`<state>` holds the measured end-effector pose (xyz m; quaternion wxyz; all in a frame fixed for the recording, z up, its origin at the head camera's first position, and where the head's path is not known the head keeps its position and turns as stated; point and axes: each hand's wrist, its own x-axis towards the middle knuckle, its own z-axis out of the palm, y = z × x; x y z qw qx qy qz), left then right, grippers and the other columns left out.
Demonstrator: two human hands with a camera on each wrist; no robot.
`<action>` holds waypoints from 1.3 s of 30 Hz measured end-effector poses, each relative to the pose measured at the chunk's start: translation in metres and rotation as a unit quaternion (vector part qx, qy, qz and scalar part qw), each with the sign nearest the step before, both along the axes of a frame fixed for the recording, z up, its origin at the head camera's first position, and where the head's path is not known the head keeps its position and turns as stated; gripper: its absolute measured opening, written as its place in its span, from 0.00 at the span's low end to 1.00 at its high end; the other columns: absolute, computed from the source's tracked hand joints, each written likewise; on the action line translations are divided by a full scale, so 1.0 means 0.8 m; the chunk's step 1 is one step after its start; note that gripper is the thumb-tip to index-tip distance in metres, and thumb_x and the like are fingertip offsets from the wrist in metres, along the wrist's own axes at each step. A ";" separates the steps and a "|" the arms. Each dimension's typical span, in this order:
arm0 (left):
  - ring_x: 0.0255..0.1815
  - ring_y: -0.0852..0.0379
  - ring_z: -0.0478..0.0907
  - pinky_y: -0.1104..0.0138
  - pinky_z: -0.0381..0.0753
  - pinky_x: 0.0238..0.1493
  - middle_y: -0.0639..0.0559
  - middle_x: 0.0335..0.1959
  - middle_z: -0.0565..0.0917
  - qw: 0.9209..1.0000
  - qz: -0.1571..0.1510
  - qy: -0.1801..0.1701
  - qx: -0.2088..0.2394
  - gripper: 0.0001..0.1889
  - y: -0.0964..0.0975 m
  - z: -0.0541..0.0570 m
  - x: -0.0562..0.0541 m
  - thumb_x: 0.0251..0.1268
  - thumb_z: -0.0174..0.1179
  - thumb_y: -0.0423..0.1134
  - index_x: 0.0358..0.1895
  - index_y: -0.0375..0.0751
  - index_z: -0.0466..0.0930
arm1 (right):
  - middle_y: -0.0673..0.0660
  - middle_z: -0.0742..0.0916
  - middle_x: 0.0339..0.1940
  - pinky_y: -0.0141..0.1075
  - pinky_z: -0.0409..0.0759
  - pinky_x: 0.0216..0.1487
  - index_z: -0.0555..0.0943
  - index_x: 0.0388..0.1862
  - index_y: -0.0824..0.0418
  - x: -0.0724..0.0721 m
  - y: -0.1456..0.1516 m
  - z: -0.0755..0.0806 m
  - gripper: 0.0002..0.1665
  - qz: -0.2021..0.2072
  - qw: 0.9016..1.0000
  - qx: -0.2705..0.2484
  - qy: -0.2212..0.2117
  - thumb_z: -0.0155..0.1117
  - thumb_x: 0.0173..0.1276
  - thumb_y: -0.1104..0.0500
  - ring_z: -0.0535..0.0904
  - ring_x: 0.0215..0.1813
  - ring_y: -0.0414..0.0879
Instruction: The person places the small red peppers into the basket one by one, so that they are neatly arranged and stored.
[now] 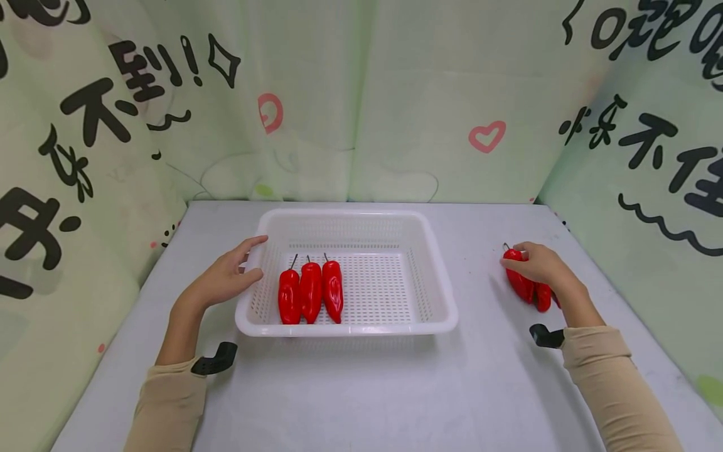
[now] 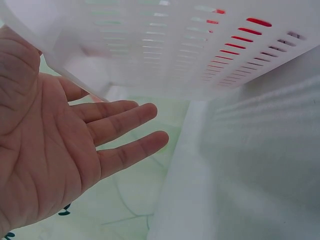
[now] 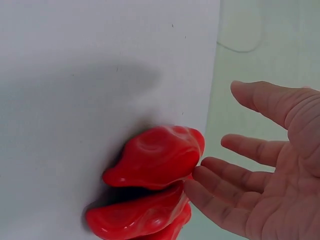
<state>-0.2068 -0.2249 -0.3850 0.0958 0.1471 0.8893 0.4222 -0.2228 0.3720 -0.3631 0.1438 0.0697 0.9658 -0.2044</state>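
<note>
A white plastic basket (image 1: 373, 329) with slotted sides and base stands on the table, and three red peppers (image 1: 310, 292) lie side by side in its left half, stems away from me. My left hand (image 1: 223, 276) is at the basket's left rim, thumb and index finger spread along it. In the left wrist view the other fingers (image 2: 130, 120) stretch out loosely below the rim. On the right, my right hand (image 1: 539, 263) is over several more red peppers (image 1: 521, 285), partly covering them. The right wrist view shows its fingers (image 3: 220, 205) loosely extended, fingertips right at the peppers' ends.
The white table (image 1: 350, 395) is enclosed at the back and sides by a pale green printed curtain (image 1: 418, 81). Black straps (image 1: 217, 361) sit at both wrists, next to beige sleeves (image 1: 169, 402).
</note>
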 end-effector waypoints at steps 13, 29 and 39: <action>0.72 0.24 0.64 0.38 0.82 0.54 0.30 0.78 0.60 1.000 -0.001 0.000 -0.002 0.39 -0.001 0.001 0.000 0.70 0.56 0.36 0.82 0.42 0.52 | 0.81 0.68 0.64 0.60 0.86 0.50 0.57 0.75 0.73 -0.007 0.002 -0.017 0.46 -0.015 1.000 -0.004 -0.017 0.67 0.68 0.54 0.66 0.63 0.75; 0.69 0.23 0.67 0.40 0.84 0.51 0.30 0.76 0.63 1.000 -0.003 -0.002 -0.002 0.38 0.002 0.000 -0.001 0.69 0.55 0.36 0.81 0.42 0.52 | 0.81 0.68 0.65 0.63 0.84 0.52 0.48 0.80 0.73 -0.008 -0.003 -0.041 0.56 -0.032 0.999 -0.008 -0.018 0.69 0.67 0.52 0.64 0.65 0.75; 0.71 0.23 0.65 0.39 0.83 0.53 0.30 0.77 0.62 1.000 -0.005 -0.001 -0.003 0.38 0.002 0.002 0.000 0.69 0.55 0.37 0.81 0.42 0.53 | 0.80 0.69 0.64 0.60 0.86 0.49 0.48 0.80 0.72 -0.009 -0.008 -0.036 0.55 -0.031 0.999 -0.013 -0.012 0.69 0.67 0.52 0.66 0.63 0.74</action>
